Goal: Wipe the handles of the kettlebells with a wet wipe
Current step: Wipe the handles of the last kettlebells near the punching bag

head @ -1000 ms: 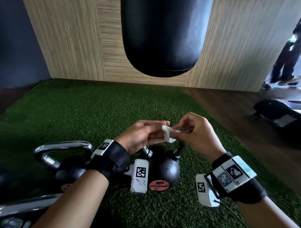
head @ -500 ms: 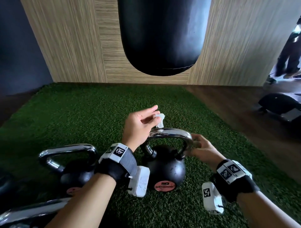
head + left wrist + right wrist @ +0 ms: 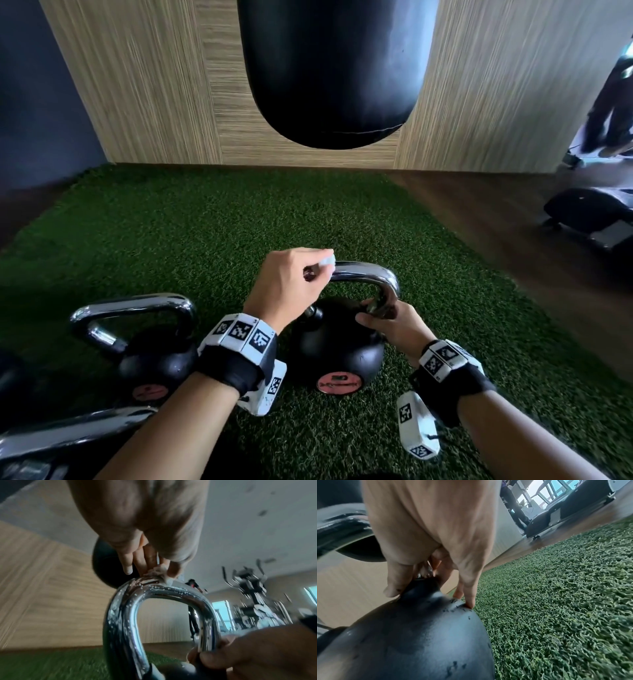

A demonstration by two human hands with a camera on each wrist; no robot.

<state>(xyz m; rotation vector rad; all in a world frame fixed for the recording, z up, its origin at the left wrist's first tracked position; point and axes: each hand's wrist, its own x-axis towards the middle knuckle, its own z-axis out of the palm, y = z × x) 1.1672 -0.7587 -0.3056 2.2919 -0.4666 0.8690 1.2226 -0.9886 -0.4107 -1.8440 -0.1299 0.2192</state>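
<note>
With the wipe (image 3: pixel 327 263) a tiny wad on the handle (image 3: pixel 368 274), left fingers (image 3: pixel 127 562) pinching it, bare skin may smear the chrome. Right hand (image 3: pixel 394 323) grips the handle's base, steadying the kettlebell (image 3: pixel 337 349) on turf (image 3: pixel 205 240); slack there could rock it toward its neighbour (image 3: pixel 154 363).

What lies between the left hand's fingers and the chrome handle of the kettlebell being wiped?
A crumpled white wet wipe, pressed by the left hand onto the handle; the left wrist view shows it best.
</note>
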